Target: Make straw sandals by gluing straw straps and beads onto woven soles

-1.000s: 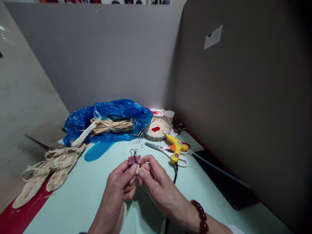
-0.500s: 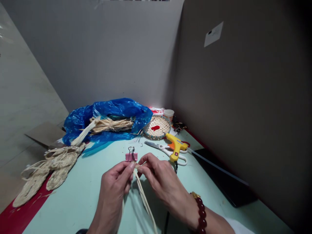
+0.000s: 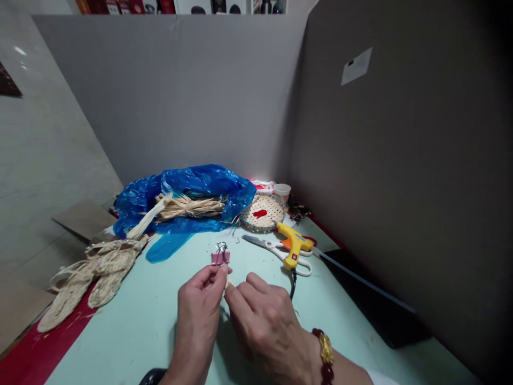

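My left hand point(image 3: 199, 315) pinches pale straw strands point(image 3: 227, 280) just below a pink binder clip point(image 3: 220, 256) that is clamped on their end. Right beside it, my right hand point(image 3: 264, 321) is closed, its fingertips pressed against the same strands; a dark red bead bracelet point(image 3: 325, 357) circles that wrist. Both hands hover low over the pale green table point(image 3: 132, 331). Most of the strands are hidden behind my fingers.
A yellow glue gun point(image 3: 294, 247) lies across white-handled scissors point(image 3: 276, 248) to the right. Behind stand a round woven tray point(image 3: 262, 212), a small cup point(image 3: 282, 191) and a blue plastic bag point(image 3: 188, 187) with raffia bundles. Woven straw pieces point(image 3: 92, 270) lie left. Grey partition walls enclose the back and right.
The long strands that hung toward me half a second ago are now covered by my hands. My right hand has turned over the strands and closed in next to the left.
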Demonstrator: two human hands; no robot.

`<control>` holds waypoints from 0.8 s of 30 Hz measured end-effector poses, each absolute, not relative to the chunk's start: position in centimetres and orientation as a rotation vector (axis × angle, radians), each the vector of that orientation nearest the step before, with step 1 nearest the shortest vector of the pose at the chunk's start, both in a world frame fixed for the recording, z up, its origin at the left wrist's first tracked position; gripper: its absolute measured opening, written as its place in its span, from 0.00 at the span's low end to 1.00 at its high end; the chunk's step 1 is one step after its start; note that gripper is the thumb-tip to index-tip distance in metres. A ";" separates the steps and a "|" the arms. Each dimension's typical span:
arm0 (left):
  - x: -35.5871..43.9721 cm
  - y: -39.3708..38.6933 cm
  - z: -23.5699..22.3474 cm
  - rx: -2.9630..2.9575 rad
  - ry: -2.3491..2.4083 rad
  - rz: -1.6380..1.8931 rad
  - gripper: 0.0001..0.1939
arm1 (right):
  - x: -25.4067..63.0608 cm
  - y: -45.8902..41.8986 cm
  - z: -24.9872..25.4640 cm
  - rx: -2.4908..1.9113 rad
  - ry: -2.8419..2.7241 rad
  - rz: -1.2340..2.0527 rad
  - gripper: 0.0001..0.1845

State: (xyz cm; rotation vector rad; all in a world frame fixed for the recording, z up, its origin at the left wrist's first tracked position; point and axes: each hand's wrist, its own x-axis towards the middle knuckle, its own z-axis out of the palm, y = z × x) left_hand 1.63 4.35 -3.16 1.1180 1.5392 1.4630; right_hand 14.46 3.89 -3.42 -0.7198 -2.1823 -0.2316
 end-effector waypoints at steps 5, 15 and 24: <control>1.6 4.1 -3.5 0.907 1.422 1.392 0.12 | 13.8 3.9 -4.2 -0.537 -2.218 -0.427 0.15; 0.4 4.5 -3.1 0.827 1.252 1.360 0.14 | 14.8 4.0 -2.8 -0.857 -2.058 0.171 0.09; 2.2 3.1 -1.8 0.948 1.180 1.296 0.19 | 14.8 5.6 -2.5 -0.822 -1.561 1.599 0.15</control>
